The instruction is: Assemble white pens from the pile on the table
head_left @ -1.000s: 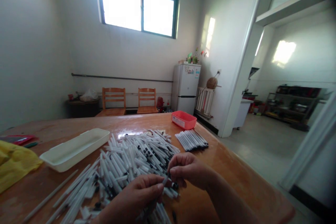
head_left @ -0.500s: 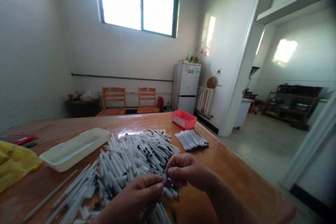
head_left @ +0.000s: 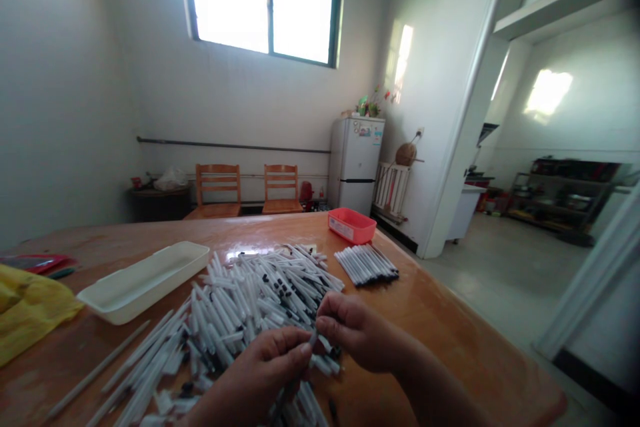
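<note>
My left hand [head_left: 273, 367] is closed on a pen [head_left: 313, 339], a slim whitish barrel gripped between thumb and forefinger. My right hand [head_left: 350, 327] pinches at the upper end of that pen, its thumb and forefinger pressed together. Whatever small piece the right fingers hold is hidden by them. Behind and beneath both hands spreads a large heap of white pen parts [head_left: 250, 300] with black caps and plugs among them. Beyond my right hand lies a neat row of pens [head_left: 365, 265], side by side, dark ends toward me.
A pink-red basket [head_left: 352, 227] sits at the table's far right edge. On the left are a long cream tray [head_left: 115, 310] and a yellow bag [head_left: 30, 313]. Loose thin tubes [head_left: 145, 367] lie at the front left. Two wooden chairs [head_left: 219, 190] stand behind the wooden table [head_left: 420, 320].
Both hands stay nearly in place, fingertips still together at the pen. The whole view has shifted very slightly. Nothing has visibly been picked up or put down.
</note>
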`<control>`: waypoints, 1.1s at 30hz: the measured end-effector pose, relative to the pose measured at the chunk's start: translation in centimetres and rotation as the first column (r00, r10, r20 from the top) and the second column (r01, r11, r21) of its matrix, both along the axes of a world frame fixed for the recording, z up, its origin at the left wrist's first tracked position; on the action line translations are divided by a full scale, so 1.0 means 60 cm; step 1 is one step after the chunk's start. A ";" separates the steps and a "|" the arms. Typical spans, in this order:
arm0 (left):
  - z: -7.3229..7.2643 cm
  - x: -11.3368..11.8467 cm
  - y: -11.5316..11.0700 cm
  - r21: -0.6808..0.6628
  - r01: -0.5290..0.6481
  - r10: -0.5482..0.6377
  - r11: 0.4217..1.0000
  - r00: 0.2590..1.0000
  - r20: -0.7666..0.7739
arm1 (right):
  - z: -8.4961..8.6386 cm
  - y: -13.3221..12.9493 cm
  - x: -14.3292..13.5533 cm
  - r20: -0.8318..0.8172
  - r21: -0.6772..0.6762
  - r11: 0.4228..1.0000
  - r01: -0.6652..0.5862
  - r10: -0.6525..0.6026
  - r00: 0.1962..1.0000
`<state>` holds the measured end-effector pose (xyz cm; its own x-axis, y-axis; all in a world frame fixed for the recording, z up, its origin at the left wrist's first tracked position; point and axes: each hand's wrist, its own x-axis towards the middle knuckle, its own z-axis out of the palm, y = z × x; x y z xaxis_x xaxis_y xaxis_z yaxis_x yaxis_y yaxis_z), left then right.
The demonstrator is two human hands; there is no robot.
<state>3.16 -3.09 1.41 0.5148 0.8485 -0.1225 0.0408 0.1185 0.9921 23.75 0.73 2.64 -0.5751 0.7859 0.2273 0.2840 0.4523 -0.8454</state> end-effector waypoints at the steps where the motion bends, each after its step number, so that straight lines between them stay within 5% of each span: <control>1: -0.001 0.000 0.000 0.008 0.007 -0.007 1.000 1.000 -0.004 | 0.002 -0.002 -0.002 0.012 0.032 0.999 0.002 -0.002 1.000; 15: -0.007 0.002 -0.001 0.081 -0.053 0.051 0.995 0.998 0.027 | -0.013 -0.008 -0.026 -0.035 0.107 0.990 0.095 -0.092 0.995; 20: -0.006 -0.005 0.008 -0.054 -0.237 0.243 0.970 0.940 0.239 | -0.029 0.001 -0.037 -0.165 0.018 0.978 0.208 -0.202 0.965; 25: -0.006 -0.012 0.013 -0.155 -0.429 0.456 0.890 0.824 0.338 | -0.031 -0.008 -0.050 -0.095 0.004 0.992 0.130 -0.129 0.987; 33: -0.013 -0.012 0.017 -0.133 -0.500 0.512 0.856 0.781 0.357 | -0.037 -0.016 -0.060 0.019 0.146 0.973 0.179 -0.184 0.983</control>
